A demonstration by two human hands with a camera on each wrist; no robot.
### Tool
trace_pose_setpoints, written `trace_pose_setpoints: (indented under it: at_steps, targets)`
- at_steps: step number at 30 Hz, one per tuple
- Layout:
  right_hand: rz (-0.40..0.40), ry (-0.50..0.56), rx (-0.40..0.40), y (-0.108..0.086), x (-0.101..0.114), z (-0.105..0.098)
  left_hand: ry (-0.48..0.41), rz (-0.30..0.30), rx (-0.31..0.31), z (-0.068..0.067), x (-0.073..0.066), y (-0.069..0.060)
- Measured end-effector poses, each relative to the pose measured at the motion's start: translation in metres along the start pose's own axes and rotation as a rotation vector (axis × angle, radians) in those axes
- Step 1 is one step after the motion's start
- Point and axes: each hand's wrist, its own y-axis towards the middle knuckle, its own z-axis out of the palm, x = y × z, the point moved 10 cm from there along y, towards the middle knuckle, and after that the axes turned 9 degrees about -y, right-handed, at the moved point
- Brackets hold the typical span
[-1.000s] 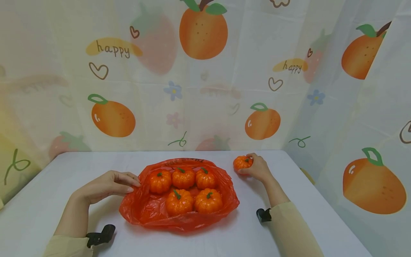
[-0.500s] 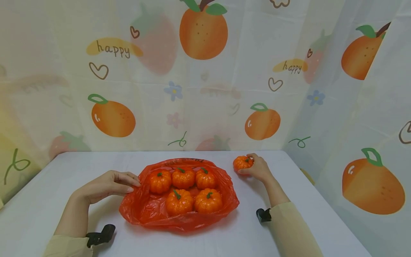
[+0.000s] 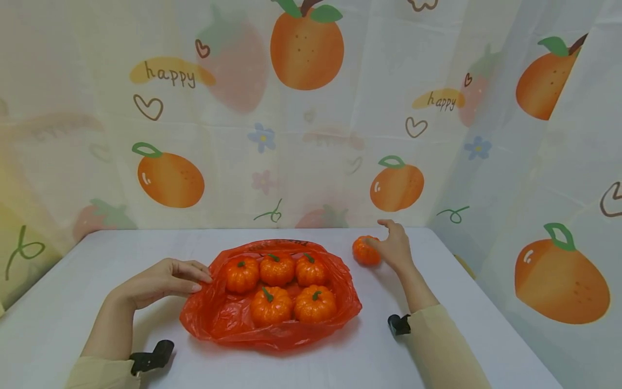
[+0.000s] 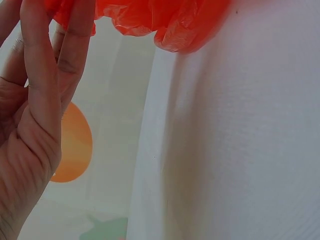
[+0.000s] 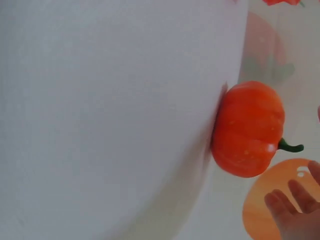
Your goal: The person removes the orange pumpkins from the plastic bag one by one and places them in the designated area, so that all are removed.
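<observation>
A red plastic bag (image 3: 272, 340) lies spread with its mouth up in the middle of the table, and several small orange pumpkins (image 3: 271, 307) with green stems sit inside. My left hand (image 3: 157, 282) pinches the bag's left rim between thumb and fingers; in the left wrist view red plastic (image 4: 185, 30) shows at its fingertips. One more pumpkin (image 3: 363, 252) stands on the table right of the bag. Over its right side is my right hand (image 3: 396, 247), fingers and thumb spread apart. In the right wrist view that pumpkin (image 5: 250, 130) stands apart from the visible fingers (image 5: 300, 195).
The white table (image 3: 369, 351) ends at a fruit-printed curtain (image 3: 311, 140) along the back. A second stretch of curtain (image 3: 505, 216) runs down the right side. Each sleeve cuff carries a small black camera mount (image 3: 153, 356).
My right hand has let go of the lone pumpkin, its fingers lifting and spreading upward. The pumpkin stays in place. My left hand and the bag look the same.
</observation>
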Motion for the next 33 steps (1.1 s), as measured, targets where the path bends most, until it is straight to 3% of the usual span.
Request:
trace_pose_setpoints:
  at_steps: [6, 22, 33]
  targets:
    - [-0.018, 0.062, -0.039, -0.004, 0.017, -0.011, -0.005, 0.007, 0.012, 0.001, -0.002, -0.001]
    - [-0.137, 0.207, -0.004, -0.014, 0.063, -0.016, -0.008, 0.015, 0.016, 0.002, -0.004, -0.004]
    - [-0.216, 0.291, 0.096, -0.031, 0.106, -0.015, -0.008, 0.009, 0.014, 0.003, -0.005, -0.004]
